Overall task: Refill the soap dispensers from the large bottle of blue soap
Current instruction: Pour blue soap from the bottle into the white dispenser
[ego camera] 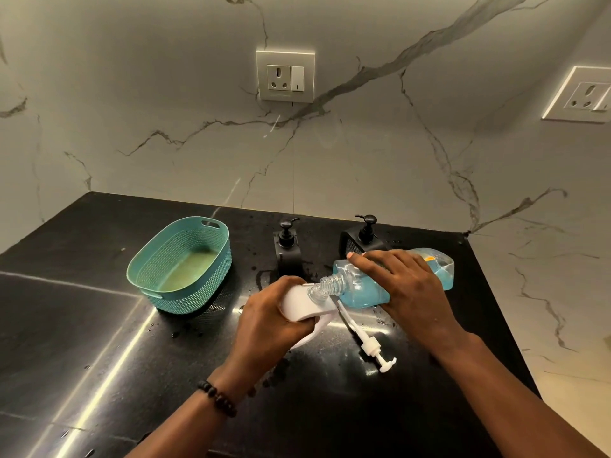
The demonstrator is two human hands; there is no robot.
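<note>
My right hand (408,285) grips the large clear bottle of blue soap (363,290), tipped on its side with its threaded neck pointing left. That neck meets the top of a white soap dispenser (305,307), which my left hand (267,320) holds tilted above the counter. The bottle's white pump (370,345) lies loose on the counter just below. Two black dispensers stand behind with their pumps on, the left black dispenser (288,249) and the right black dispenser (363,238), the right one partly hidden by the bottle.
A teal perforated basket (142,276) sits on the black counter (99,342) to the left. Water drops and a smear mark the counter around the dispensers. A marble wall with two sockets (285,76) rises behind. The counter ends at the right edge.
</note>
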